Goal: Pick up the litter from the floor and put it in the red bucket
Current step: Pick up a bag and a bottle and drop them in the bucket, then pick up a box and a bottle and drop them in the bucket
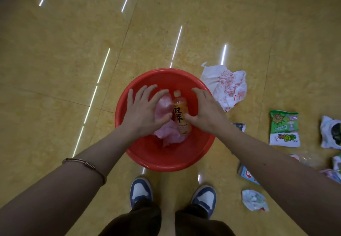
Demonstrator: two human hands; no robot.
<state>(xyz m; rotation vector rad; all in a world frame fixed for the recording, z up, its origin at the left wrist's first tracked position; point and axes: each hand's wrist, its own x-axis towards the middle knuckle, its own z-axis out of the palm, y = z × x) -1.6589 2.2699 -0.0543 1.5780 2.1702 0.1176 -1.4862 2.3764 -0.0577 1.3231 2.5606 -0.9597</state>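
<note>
Both hands hover over the red bucket; the left hand is spread and empty, the right hand loosely open, fingers curled down, holding nothing; a bottle and a pink bag already lie inside. Litter remains on the floor: a white wrapper at two o'clock of the bucket, a green packet at three, a crumpled wad at five. Likely risk: the light bag may spring up and spill out; reaching right could knock the rim.

Both arms extended, left hand fingers spread; right hand fingers splayed, empty
</note>
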